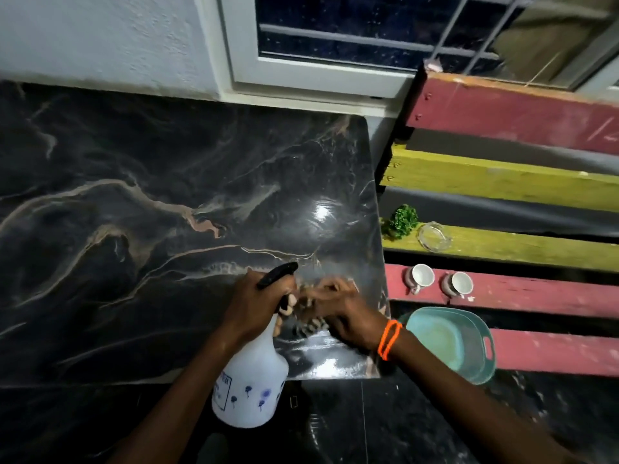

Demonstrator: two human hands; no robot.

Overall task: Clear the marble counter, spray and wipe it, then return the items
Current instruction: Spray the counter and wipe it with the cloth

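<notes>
The spraying step seems in hand: the left hand [254, 303] grips the neck of the white plastic spray bottle with the black trigger head [249, 380], held over the near edge of the dark veined marble counter [134, 212], which looks already cleared. The right hand [338, 313], just beside the bottle's nozzle, is blurred (I cannot tell whether its fingers hold a cloth). The bottle's long axis is nearly upright, tilted slightly, the nozzle pointing away toward the counter's right far corner; next comes wiping, I judge.
</notes>
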